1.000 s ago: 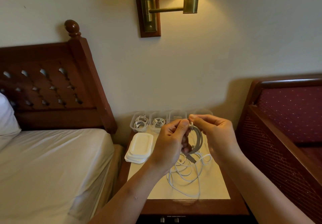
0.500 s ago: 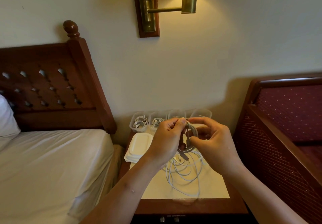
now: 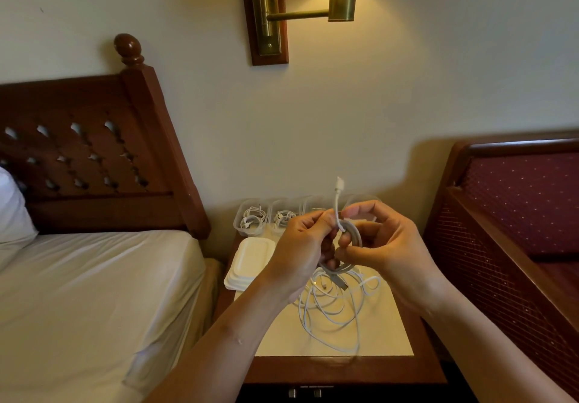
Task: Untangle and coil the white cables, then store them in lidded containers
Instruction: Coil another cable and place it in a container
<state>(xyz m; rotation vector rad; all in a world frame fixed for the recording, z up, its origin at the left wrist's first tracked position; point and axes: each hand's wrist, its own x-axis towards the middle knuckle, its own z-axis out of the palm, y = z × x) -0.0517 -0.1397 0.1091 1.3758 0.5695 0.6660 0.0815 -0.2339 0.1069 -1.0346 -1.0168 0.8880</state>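
1. Both hands are up over the middle of the surface (image 3: 385, 333), working one small coil (image 3: 353, 239) of white cable between them, clear of the top.
2. Left hand (image 3: 297, 246): fingers (image 3: 316, 219) curled in, pinching the coil at its upper left side.
3. Right hand (image 3: 388, 246): thumb and fingers (image 3: 360, 208) curled round the coil's right side, a firm hold.
4. One plug (image 3: 339, 184) pokes straight up from between the two hands; the cable's other end hangs just below the coil.
5. Loose cables (image 3: 332, 308) sprawl in a tangle across the middle of the surface, right under the hands.
6. A stack of white lids (image 3: 249, 261) sits at the left edge, toward the back.
7. Open tubs (image 3: 250, 221) line the back edge; the two on the left each hold a coiled cable, the others are partly hidden behind the hands.
8. A bed (image 3: 94, 293) lies just off the left edge.
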